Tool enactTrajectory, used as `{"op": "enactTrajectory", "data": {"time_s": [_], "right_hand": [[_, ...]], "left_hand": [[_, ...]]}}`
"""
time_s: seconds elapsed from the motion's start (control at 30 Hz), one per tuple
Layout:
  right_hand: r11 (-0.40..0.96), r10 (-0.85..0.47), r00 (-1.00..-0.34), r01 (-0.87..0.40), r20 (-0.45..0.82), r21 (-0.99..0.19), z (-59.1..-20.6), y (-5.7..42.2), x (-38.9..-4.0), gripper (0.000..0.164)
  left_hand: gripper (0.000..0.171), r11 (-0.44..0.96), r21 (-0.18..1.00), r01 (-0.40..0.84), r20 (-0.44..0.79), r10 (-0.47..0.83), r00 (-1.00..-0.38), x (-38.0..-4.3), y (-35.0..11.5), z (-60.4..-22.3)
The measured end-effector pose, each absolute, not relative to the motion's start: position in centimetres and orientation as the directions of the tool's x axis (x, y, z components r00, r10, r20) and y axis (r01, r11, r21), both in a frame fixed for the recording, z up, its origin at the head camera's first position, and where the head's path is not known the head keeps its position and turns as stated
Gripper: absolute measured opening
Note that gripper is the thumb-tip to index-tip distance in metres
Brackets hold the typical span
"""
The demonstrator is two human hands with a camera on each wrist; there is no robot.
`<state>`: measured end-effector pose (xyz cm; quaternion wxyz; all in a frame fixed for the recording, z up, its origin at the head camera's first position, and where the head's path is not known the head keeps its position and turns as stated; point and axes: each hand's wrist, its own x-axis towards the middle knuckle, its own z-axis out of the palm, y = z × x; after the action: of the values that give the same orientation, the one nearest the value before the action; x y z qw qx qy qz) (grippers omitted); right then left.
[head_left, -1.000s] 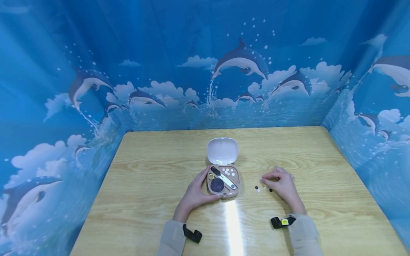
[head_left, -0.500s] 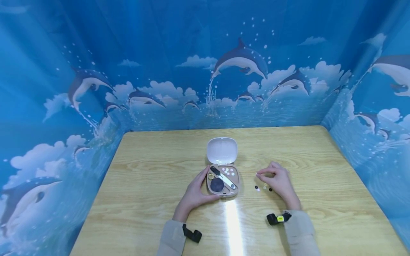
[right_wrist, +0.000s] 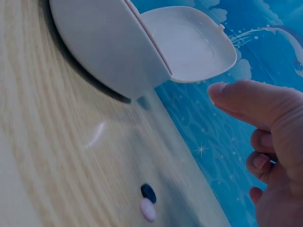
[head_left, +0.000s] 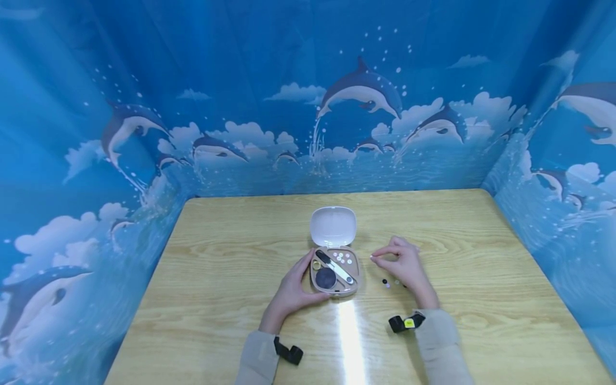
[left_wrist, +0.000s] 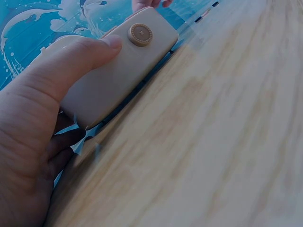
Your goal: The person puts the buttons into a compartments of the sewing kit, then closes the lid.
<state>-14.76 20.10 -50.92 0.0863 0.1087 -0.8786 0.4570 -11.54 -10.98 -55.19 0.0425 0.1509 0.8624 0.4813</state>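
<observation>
My left hand [head_left: 293, 290] grips a small beige storage case [head_left: 347, 293] from the left, its thumb along the front wall beside a round gold-toned knob [left_wrist: 140, 35]. Hinged at the back, the white lid [head_left: 333, 227] stands up. Inside lie a black-and-silver slim tool [head_left: 337, 267], a dark round disc [head_left: 325, 278], a small gold ring [head_left: 316, 265] and several white buttons [head_left: 341, 255] in the right compartment. To the right of the case, my right hand [head_left: 403, 266] is raised, thumb and forefinger pinching a tiny white button [head_left: 371, 257].
Below the right hand lie a black button [head_left: 384, 281] and a pale pinkish button [head_left: 387, 286], with another pale button [head_left: 397, 282] beside them. A blue dolphin-print curtain [head_left: 240, 160] surrounds the wooden table [head_left: 216, 246] at the back and sides.
My right hand has moved left and away from me toward the case with the white button between its fingertips. The left hand and the case stay put.
</observation>
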Motion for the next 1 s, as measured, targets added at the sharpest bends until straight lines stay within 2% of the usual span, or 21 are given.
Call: {"op": "enactTrajectory", "data": {"time_s": [1.0], "right_hand": [[0.549, -0.248, -0.948, -0.307, 0.2, -0.777, -51.1, 15.0, -14.9, 0.013]], "left_hand": [[0.121, 0.489, 0.839, 0.24, 0.086, 0.317, -0.945, -11.6, -11.0, -55.0]]}}
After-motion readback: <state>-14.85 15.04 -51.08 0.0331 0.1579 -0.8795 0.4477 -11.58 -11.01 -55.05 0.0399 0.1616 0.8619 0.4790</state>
